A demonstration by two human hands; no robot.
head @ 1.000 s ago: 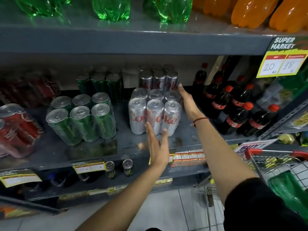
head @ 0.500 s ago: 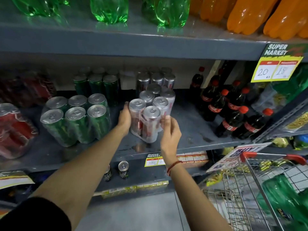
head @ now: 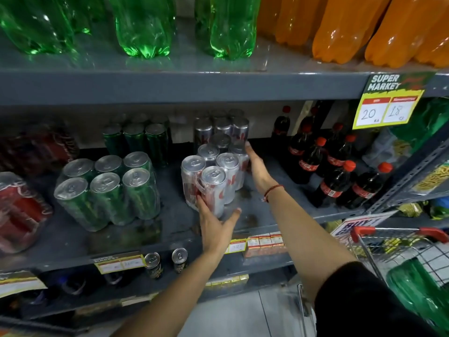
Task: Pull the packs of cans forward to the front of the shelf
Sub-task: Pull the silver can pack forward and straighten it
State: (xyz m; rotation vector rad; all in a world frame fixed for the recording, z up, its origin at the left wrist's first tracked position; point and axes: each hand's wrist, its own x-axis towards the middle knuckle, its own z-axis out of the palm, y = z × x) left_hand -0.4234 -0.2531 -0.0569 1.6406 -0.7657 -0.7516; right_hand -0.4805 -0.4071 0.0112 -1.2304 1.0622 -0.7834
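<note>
A shrink-wrapped pack of silver cola cans (head: 220, 166) stands skewed on the grey middle shelf (head: 170, 222), one corner toward me. My left hand (head: 217, 223) cups the lower part of its front corner can, thumb and fingers on either side. Against the pack's right rear side lies my right hand (head: 257, 170), fingertips reaching behind it. A second silver pack (head: 222, 126) stands farther back. To the left sit a green can pack (head: 107, 190) near the front, another green pack (head: 136, 139) behind it, and a red can pack (head: 20, 210) at the far left.
Small cola bottles (head: 335, 176) crowd the shelf to the right. Large green (head: 143, 25) and orange bottles (head: 345, 27) stand on the shelf above, with a price sign (head: 386, 110) hanging from its edge. A shopping cart (head: 388, 235) stands at lower right. Two loose cans (head: 166, 262) stand on the shelf below.
The silver pack has turned from square to skewed. My left hand moved from its left side to the front corner, and my right hand from the front to the right rear side.
</note>
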